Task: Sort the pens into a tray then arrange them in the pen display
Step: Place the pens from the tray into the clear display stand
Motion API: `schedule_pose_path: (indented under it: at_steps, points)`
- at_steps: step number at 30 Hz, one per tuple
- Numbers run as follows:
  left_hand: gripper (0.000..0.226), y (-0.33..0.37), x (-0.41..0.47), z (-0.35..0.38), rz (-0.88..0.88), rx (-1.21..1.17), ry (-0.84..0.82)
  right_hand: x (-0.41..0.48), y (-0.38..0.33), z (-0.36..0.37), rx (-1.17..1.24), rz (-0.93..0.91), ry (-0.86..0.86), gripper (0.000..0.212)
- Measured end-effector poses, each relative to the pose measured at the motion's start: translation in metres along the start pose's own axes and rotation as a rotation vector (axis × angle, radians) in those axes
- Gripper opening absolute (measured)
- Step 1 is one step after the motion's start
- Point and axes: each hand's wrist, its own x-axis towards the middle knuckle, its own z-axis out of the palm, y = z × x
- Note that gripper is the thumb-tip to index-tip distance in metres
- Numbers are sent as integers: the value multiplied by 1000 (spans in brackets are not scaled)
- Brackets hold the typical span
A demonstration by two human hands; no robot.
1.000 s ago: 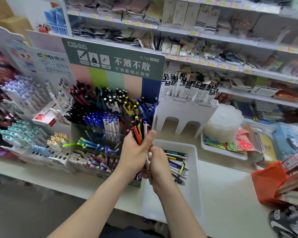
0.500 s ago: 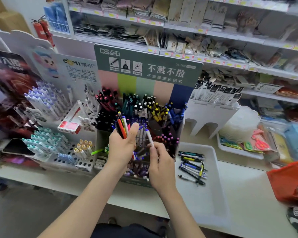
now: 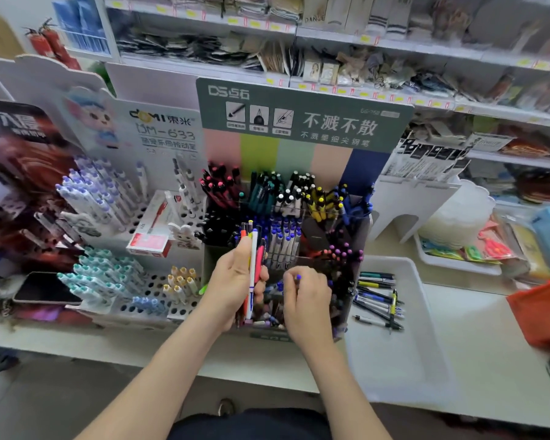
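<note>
My left hand (image 3: 235, 282) grips a bundle of pens (image 3: 252, 265), orange, white and red, upright in front of the pen display (image 3: 286, 223). My right hand (image 3: 305, 296) pinches a blue-tipped pen (image 3: 297, 277) over a front compartment of the display, its lower end hidden among the pens there. The display has a green header with coloured stripes and holds many pens sorted by colour. Right of it lies a white tray (image 3: 404, 344) with several pens (image 3: 378, 296) at its far end.
A white peg rack of pens (image 3: 108, 249) stands to the left, with a phone (image 3: 45, 289) beside it. Store shelves (image 3: 362, 58) rise behind. An orange bag (image 3: 543, 309) and a white bin of goods (image 3: 458, 246) sit at the right on the white counter (image 3: 489, 360).
My right hand took one pen out of the bundle and lowered it into the display's front compartment. My view shifted left, so the display and tray now sit further right.
</note>
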Motion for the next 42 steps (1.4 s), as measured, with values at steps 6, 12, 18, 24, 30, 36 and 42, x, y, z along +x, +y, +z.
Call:
schedule_pose_path:
  at_steps: [6, 12, 18, 24, 30, 36, 42]
  points:
    - [72, 3, -2, 2, -6, 14, -52, 9, 2, -6, 94, -6, 26, 12]
    - [43, 4, -2, 22, 39, 129, -82, 15, -14, -23, 89, -51, -22, 30]
    - [47, 13, -6, 44, 143, 202, -67, 39, -39, -61, 513, 151, -74, 21]
    - [45, 20, -1, 40, 172, 137, 72, 55, -66, -75, 727, 130, 21, 14]
    - [34, 32, 4, 8, 219, -13, 304, 94, -111, -71, 715, -153, 297, 12]
    - [35, 40, 7, -16, 264, -59, 441, 144, -126, -33, 282, -482, 3, 15]
    - [32, 46, 10, -23, 256, -136, 422, 161, -130, -21, 193, -552, 69, 11]
